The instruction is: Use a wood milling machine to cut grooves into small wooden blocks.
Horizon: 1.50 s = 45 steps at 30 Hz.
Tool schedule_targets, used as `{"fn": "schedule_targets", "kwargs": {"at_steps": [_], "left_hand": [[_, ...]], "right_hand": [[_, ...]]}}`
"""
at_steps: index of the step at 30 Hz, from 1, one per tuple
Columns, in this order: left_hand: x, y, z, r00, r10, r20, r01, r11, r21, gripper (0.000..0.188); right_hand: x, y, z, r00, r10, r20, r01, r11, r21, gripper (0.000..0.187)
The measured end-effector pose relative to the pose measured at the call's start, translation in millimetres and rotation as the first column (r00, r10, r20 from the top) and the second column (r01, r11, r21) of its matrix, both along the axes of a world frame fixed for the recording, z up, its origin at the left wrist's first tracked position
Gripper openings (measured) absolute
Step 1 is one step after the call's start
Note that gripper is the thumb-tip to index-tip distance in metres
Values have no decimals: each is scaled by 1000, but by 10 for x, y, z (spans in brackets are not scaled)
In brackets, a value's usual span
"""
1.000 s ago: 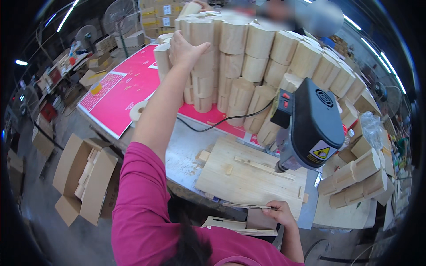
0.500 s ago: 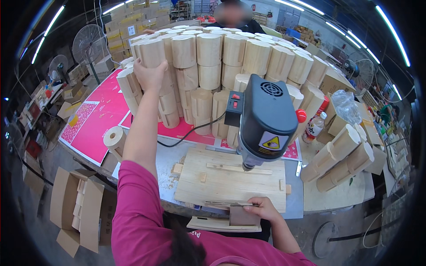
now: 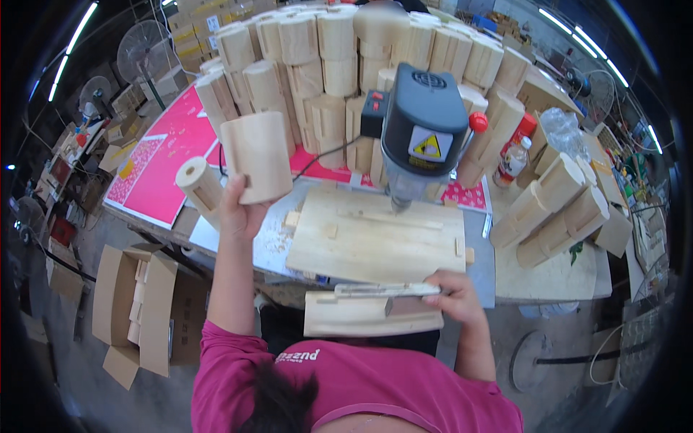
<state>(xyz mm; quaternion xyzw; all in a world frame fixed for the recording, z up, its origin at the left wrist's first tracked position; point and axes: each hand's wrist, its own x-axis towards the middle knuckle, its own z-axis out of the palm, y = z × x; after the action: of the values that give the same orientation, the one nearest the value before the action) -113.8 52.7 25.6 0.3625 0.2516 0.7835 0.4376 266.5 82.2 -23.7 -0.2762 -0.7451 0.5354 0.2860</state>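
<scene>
The left hand (image 3: 244, 211) had its grip wrapped around the lower end of one rounded wooden block (image 3: 258, 155), left of the drill press (image 3: 420, 123); the right hand (image 3: 458, 296) grasped one thin flat piece (image 3: 364, 290), nearer the person than the drill press. Good handling probably meant a firm thumb — and the block's upper end kept clear of the drill press. One wooden board (image 3: 404, 252) lay beneath it; the stacked wooden cylinders (image 3: 337, 72) behind overlapped — too many to count.

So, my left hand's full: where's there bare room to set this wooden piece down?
Mostly bare: the pink sheet between the yellow item and holed wooden cylinder, and the tan board in front of the wooden columns. Crowded: behind the drill, with stacked cylinders.
</scene>
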Motion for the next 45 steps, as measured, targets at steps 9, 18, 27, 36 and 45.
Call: {"fn": "schedule_targets", "kwargs": {"at_steps": [9,18,27,36,45], "left_hand": [[338,-357,-85,279,-120,-953,-180,968,-174,84],[593,-349,-515,-301,38,-953,-30,998,50,75],[595,-315,-614,-269,124,-955,4,992,128,75],[508,-174,-755,-180,138,-974,64,990,129,80],[540,-105,-646,-232,3,-973,87,996,-18,84]], "right_hand": [[122,468,-402,971,-232,51,217,953,210,23],[139,685,-568,982,-185,42,184,983,8,23],[130,694,-506,987,-155,49,153,988,33,19],[140,693,-479,980,-176,89,170,983,68,23],[122,670,-451,986,-158,60,152,984,96,19]]}}
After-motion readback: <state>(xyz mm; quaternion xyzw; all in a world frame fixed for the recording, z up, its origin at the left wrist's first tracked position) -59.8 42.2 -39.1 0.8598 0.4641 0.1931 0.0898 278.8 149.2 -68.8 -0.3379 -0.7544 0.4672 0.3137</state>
